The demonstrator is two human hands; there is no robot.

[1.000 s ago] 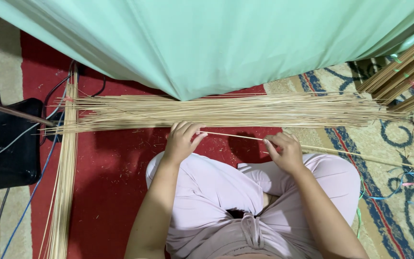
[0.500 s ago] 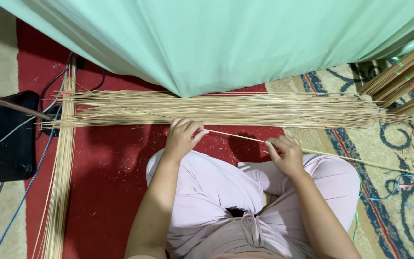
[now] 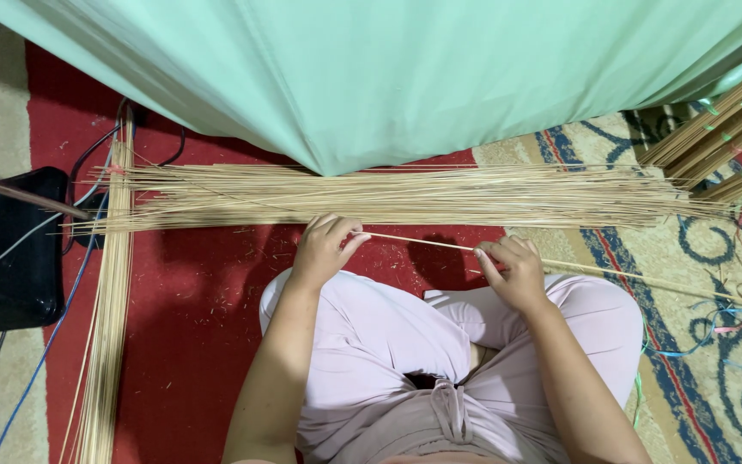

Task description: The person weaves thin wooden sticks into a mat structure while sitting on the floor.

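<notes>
Seated cross-legged on a red patterned carpet, a person works a single thin stick between both hands. At far left a black box sits on the floor with blue and black cables trailing past it, and a long bundle of pale sticks runs away from the viewer beside it. Across the middle lies a wide sheaf of similar sticks, its long axis running left to right, just beyond the hands and partly under a hanging green cloth.

The left hand has its fingers curled together, pinching the near end of the thin stick at the fingertips. From there the stick slants slightly downward to the right, passes through the right hand, whose fingers close around it, and carries on well past the knee toward the right edge of the frame. Its long axis thus lies nearly parallel to the sheaf, just in front of it and apparently not touching, though the gap is hard to judge from above. Both hands sit over the person's pale trousers. At upper right, tied bundles of sticks lean in, with loose coloured ribbon scattered on the carpet below; nothing stands between the hands and the sheaf.
</notes>
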